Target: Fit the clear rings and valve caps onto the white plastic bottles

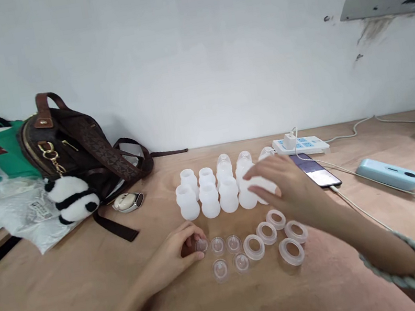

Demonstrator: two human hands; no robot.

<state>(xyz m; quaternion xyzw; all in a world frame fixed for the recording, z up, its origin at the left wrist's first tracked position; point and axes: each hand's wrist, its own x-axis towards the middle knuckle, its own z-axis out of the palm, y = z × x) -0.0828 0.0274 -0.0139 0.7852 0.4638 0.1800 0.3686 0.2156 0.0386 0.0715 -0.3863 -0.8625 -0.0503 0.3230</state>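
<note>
Small white wavy-sided bottles (210,201) stand upright in two rows; some at the back carry clear dome tops (223,162). My left hand (181,247) rests on the table, thumb and fingers closed about a clear bottle nipple (201,245) at the left end of a group. More clear nipples (217,246) lie beside it. Over the right end of the bottles is my right hand (281,183), its thumb and fingers apart; it partly hides the bottles there. Several translucent rings (291,252) lie on the table below it.
A phone (318,171) with a cable, a white power strip (303,144) and a light blue power bank (388,174) lie at right. On the left are a dark backpack (79,129) with a panda charm (73,198), a plastic bag (29,206) and a small beige object (125,202).
</note>
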